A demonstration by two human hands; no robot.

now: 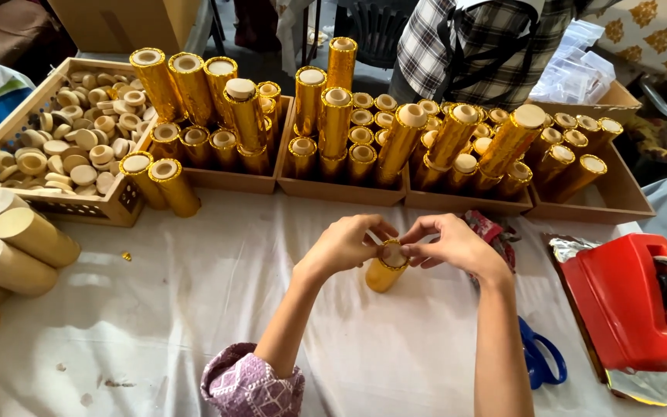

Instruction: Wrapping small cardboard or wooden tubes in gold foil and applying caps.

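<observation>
A short wooden cylinder wrapped in gold foil (384, 274) stands tilted on the white cloth in the middle of the head view. My left hand (347, 243) grips its upper left side. My right hand (451, 243) meets it from the right, fingertips pressing on the foil at the cylinder's top rim. Both hands touch each other over the bare wooden end.
Cardboard trays (341, 191) hold several gold-wrapped cylinders along the back. A crate of wooden caps (71, 154) sits far left, bare wooden cylinders (9, 247) at the left edge. A red tape dispenser (627, 301), blue scissors (538, 355) and foil lie right. A person in a plaid shirt (472, 46) stands opposite.
</observation>
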